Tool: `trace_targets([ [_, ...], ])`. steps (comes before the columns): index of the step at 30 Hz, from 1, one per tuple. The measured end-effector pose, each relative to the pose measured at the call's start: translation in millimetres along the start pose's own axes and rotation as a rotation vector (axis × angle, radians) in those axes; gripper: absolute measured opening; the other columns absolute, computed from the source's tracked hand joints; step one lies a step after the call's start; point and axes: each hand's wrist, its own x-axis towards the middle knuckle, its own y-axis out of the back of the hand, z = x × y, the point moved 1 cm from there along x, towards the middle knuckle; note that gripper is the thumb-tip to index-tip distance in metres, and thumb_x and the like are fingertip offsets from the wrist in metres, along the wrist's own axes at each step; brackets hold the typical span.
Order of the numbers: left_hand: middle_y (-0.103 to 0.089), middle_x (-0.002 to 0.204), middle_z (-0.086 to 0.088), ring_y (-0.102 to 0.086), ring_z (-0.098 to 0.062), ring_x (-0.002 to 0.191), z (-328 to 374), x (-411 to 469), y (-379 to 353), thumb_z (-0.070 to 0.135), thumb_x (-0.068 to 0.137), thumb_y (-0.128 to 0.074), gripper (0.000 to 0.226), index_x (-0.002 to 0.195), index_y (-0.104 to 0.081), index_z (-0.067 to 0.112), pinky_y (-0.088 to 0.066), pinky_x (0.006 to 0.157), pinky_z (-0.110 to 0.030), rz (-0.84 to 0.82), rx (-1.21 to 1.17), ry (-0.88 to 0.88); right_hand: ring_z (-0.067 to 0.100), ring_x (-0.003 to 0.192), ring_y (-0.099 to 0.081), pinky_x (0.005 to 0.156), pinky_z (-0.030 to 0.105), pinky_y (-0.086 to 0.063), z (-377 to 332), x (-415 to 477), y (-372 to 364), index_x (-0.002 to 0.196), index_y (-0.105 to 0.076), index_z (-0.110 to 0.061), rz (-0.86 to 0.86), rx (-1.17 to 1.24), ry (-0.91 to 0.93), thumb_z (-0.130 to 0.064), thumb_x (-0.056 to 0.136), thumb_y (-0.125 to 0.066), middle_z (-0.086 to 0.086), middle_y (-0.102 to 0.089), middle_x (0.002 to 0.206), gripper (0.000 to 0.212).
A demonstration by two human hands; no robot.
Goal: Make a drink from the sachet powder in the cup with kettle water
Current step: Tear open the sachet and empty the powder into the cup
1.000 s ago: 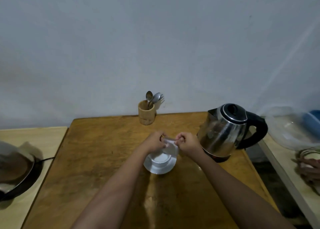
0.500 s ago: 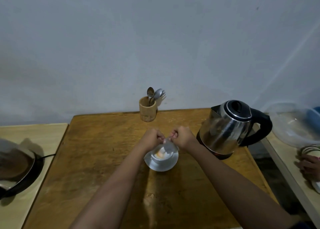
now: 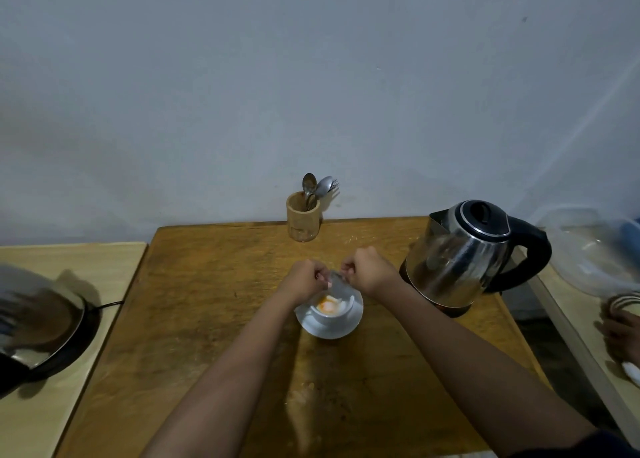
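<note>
A white cup (image 3: 334,314) stands on a white saucer (image 3: 349,326) in the middle of the wooden table (image 3: 207,284). Orange powder (image 3: 327,306) lies in the cup. My left hand (image 3: 304,279) and my right hand (image 3: 369,270) pinch a small clear sachet (image 3: 338,284) between them, held tipped just above the cup's far rim. A steel kettle (image 3: 460,253) with a black lid and handle sits on its base to the right of the cup, close to my right wrist.
A bamboo holder (image 3: 303,220) with spoons and a fork stands at the table's back edge. A dark pan on a cooker (image 3: 38,333) sits on the left counter. On the right counter lie a clear plastic container (image 3: 588,249) and another person's hand (image 3: 623,333).
The hands have come closer together over the cup and the sachet has tipped. Orange powder now lies in the cup, which showed none a second ago.
</note>
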Motion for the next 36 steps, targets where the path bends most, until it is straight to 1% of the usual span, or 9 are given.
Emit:
trace_targets([
  [4, -0.071, 0.092, -0.011, -0.06, -0.018, 0.084, -1.5, -1.6, 6.9, 0.011, 0.08, -0.068, 0.013, 0.092, -0.072, 0.008, -0.048, 0.074, -0.027, -0.007, -0.021, -0.047, 0.024, 0.077, -0.06, 0.065, 0.035, -0.048, -13.2, 0.0, -0.2, 0.083, -0.071, -0.012, -0.028, -0.144, 0.06, -0.005, 0.085, -0.054, 0.007, -0.066, 0.086, 0.019],
  [7, -0.074, 0.095, -0.014, -0.065, -0.023, 0.089, -4.9, -2.9, 11.2, 0.012, 0.08, -0.069, 0.015, 0.092, -0.074, 0.005, -0.053, 0.082, -0.037, 0.001, -0.024, -0.042, 0.023, 0.081, -0.062, 0.065, 0.033, -0.049, -16.9, 0.5, -1.6, 0.085, -0.071, -0.016, -0.007, -0.201, 0.086, -0.008, 0.085, -0.056, 0.006, -0.069, 0.089, 0.017],
  [10, -0.074, 0.096, -0.015, -0.063, -0.018, 0.085, -8.7, -5.2, 13.4, 0.011, 0.079, -0.07, 0.017, 0.093, -0.074, 0.003, -0.051, 0.081, -0.033, 0.024, -0.036, -0.04, 0.023, 0.087, -0.064, 0.07, 0.035, -0.052, -15.1, 0.8, -1.7, 0.085, -0.07, -0.018, -0.018, -0.194, 0.058, -0.012, 0.085, -0.058, 0.003, -0.069, 0.093, 0.014],
  [14, -0.073, 0.099, -0.014, -0.063, -0.02, 0.091, -12.0, -9.5, 13.8, 0.009, 0.078, -0.07, 0.018, 0.095, -0.073, 0.005, -0.053, 0.085, -0.036, 0.084, -0.065, -0.069, 0.024, 0.085, -0.064, 0.066, 0.032, -0.048, -10.2, -0.7, -1.8, 0.07, -0.063, -0.021, -0.042, -0.227, 0.042, -0.013, 0.085, -0.06, 0.001, -0.063, 0.079, 0.017],
  [20, -0.075, 0.097, -0.012, -0.065, -0.018, 0.086, -10.5, -13.2, 12.6, 0.014, 0.081, -0.068, 0.016, 0.093, -0.074, 0.006, -0.053, 0.081, -0.033, 0.073, -0.097, -0.104, 0.024, 0.086, -0.062, 0.066, 0.031, -0.044, -10.2, -1.9, -3.6, 0.078, -0.068, -0.018, -0.029, -0.226, 0.024, -0.014, 0.084, -0.061, 0.005, -0.066, 0.087, 0.01],
  [27, -0.073, 0.099, -0.017, -0.06, -0.016, 0.086, -11.2, -14.3, 11.2, 0.006, 0.082, -0.065, 0.014, 0.091, -0.074, 0.0, -0.052, 0.085, -0.034, 0.12, -0.116, -0.055, 0.025, 0.089, -0.063, 0.074, 0.036, -0.051, -11.2, -3.1, -10.5, 0.097, -0.073, -0.011, -0.089, -0.137, 0.047, -0.018, 0.09, -0.055, 0.008, -0.072, 0.101, 0.02],
  [32, -0.073, 0.1, -0.019, -0.059, -0.015, 0.085, -8.4, -16.6, 8.7, 0.004, 0.081, -0.066, 0.014, 0.091, -0.073, -0.002, -0.05, 0.082, -0.029, 0.132, -0.146, -0.04, 0.024, 0.093, -0.062, 0.074, 0.035, -0.05, -9.5, -3.1, -7.4, 0.099, -0.072, -0.013, -0.071, -0.116, 0.039, -0.013, 0.089, -0.053, 0.008, -0.071, 0.105, 0.021],
  [34, -0.073, 0.1, -0.018, -0.059, -0.014, 0.086, -6.8, -16.6, 8.7, 0.005, 0.081, -0.066, 0.014, 0.092, -0.073, -0.002, -0.048, 0.08, -0.027, 0.129, -0.156, -0.039, 0.023, 0.091, -0.061, 0.071, 0.034, -0.048, -10.6, -4.3, -8.0, 0.099, -0.072, -0.014, -0.083, -0.127, 0.048, -0.013, 0.088, -0.055, 0.006, -0.069, 0.099, 0.02],
  [36, -0.073, 0.1, -0.016, -0.06, -0.015, 0.087, -4.1, -16.4, 8.6, 0.006, 0.082, -0.065, 0.015, 0.093, -0.073, 0.0, -0.05, 0.081, -0.028, 0.122, -0.161, -0.044, 0.023, 0.082, -0.057, 0.064, 0.032, -0.042, -11.2, -5.0, -9.3, 0.079, -0.069, -0.017, -0.083, -0.153, 0.041, -0.012, 0.087, -0.057, 0.002, -0.061, 0.079, 0.016],
])
